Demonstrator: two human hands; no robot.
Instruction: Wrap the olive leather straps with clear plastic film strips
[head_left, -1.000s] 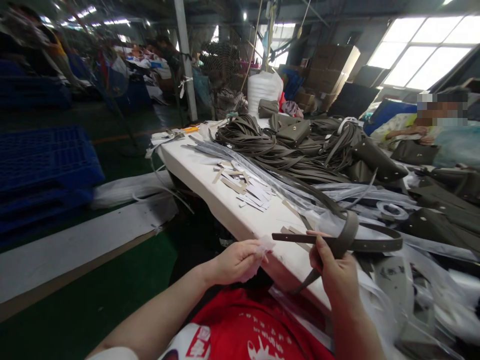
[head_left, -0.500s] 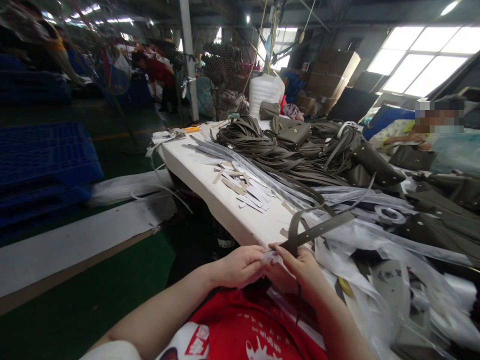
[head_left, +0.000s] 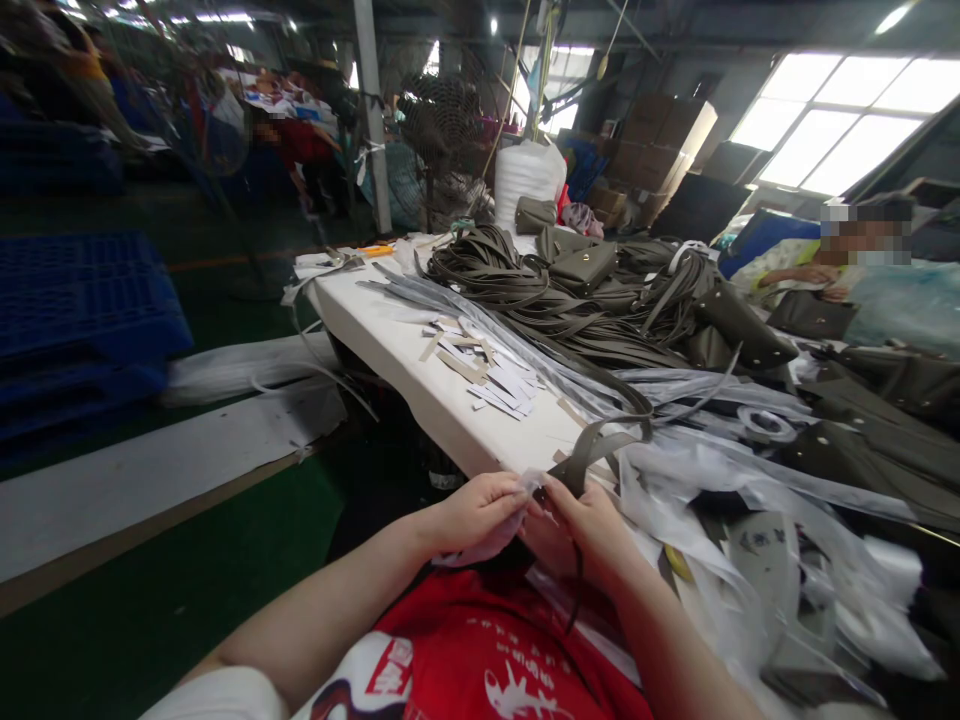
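My left hand [head_left: 484,512] is closed in a pinch on a piece of clear plastic film [head_left: 534,482] in front of my body. Right beside it, my right hand [head_left: 589,525] is closed on a dark olive strap [head_left: 579,462]. The strap loops up over the table edge toward the pile, and a thin dark end hangs below my right hand. Where the plastic meets the strap, my fingers partly hide both. Past my hands, small white and tan paper strips [head_left: 480,370] lie scattered on the white table [head_left: 397,345].
A heap of olive straps [head_left: 510,290] and a small olive bag [head_left: 589,265] cover the table's far side. Loose plastic sleeves [head_left: 697,500] and a tape roll [head_left: 765,424] lie at right. Across the table, a person handles a bag. Blue pallets [head_left: 90,320] stand left.
The strap's straight end with holes, which stuck out to the right, has swung down out of sight; a thin end now hangs below my right hand. More plastic shows at my left fingertips.
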